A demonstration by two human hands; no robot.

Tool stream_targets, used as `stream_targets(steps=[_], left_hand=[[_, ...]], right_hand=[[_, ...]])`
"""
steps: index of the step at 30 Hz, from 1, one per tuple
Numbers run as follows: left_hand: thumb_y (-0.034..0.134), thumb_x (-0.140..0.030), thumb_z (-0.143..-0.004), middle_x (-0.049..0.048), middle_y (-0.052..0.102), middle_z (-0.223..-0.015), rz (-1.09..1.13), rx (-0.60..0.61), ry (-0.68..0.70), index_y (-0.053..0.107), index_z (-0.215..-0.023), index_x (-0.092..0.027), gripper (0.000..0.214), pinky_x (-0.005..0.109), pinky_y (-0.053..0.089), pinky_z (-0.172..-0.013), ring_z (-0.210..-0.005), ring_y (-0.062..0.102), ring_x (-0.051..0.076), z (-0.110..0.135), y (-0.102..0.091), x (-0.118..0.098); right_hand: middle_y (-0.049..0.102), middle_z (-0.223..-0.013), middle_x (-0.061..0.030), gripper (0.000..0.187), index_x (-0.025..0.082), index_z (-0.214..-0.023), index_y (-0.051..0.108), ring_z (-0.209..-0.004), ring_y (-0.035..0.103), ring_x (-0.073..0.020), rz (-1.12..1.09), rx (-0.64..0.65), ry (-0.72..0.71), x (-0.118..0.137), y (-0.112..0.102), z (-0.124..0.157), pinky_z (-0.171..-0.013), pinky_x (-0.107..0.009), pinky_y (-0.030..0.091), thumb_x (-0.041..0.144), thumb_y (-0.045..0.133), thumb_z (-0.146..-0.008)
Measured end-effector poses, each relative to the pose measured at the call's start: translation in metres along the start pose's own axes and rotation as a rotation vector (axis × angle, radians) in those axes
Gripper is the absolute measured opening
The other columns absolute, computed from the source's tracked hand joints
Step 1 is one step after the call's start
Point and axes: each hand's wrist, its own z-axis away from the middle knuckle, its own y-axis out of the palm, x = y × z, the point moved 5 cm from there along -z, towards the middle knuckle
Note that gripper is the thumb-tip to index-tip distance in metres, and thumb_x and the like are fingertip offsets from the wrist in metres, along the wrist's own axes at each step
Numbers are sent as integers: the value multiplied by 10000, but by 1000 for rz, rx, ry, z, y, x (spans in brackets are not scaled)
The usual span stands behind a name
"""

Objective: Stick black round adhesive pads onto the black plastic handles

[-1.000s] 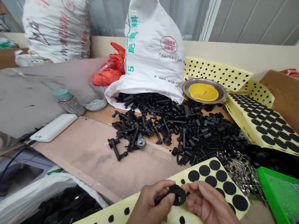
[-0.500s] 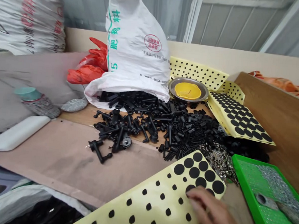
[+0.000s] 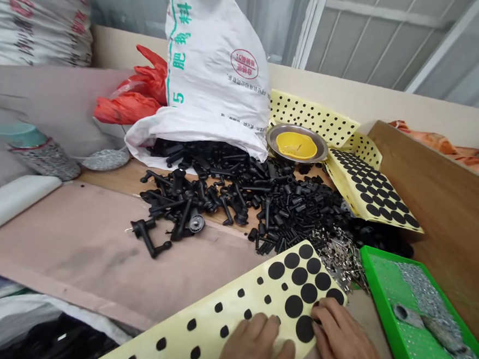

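A yellow backing sheet (image 3: pixel 208 330) slants across the front of the bench, with black round stickers (image 3: pixel 299 276) in rows at its far end and small black dots along the rest. My left hand (image 3: pixel 256 345) rests on the sheet, thumb apart from the fingers, holding nothing that I can see. At the sheet's right edge, my right hand (image 3: pixel 347 340) has its fingertips drawn together on a black round sticker, which they partly cover. Beyond the sheet lies a pile of black plastic handles (image 3: pixel 189 198) and small black cylinders (image 3: pixel 295 205).
Metal pins (image 3: pixel 336 252) lie beside a green tray (image 3: pixel 413 334) of small metal pieces and a scoop. A white sack (image 3: pixel 218 63) stands behind the pile. More sticker sheets (image 3: pixel 374 186) and a metal bowl (image 3: pixel 323 150) sit at the back right. A jar (image 3: pixel 44 155) stands left.
My left hand has come in from the bottom edge onto the sheet. The right hand has moved to the sheet's right edge. The whole view has shifted slightly.
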Motion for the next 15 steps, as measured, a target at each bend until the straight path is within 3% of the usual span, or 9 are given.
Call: stream_targets(steps=[4,11,15], left_hand=[[500,-243,-830,12,545,-701,-29,158,68,551,-830,-220,55,288,295,-475,-598,480,185,-32,30,-20],[480,-289,-863,27,572,-773,-37,197,49,571,-857,-216,118,318,236,-505,-637,453,189,-30,27,-19],[422,-247,-893,31,589,-819,-57,167,46,584,-872,-221,166,330,240,-537,-667,448,191,-29,28,-21]], right_hand=[[697,-793,-116,223,195,-882,525,-650,692,-226,-10,-60,-75,2,-12,-2,-530,-317,558,133,314,-847],[665,-888,-70,151,230,-953,497,-810,676,-189,-359,120,108,-5,-13,0,-667,-240,552,143,446,-841],[648,-827,-87,128,212,-864,526,-718,668,-204,-310,79,126,-8,-3,2,-623,-296,568,130,435,-826]])
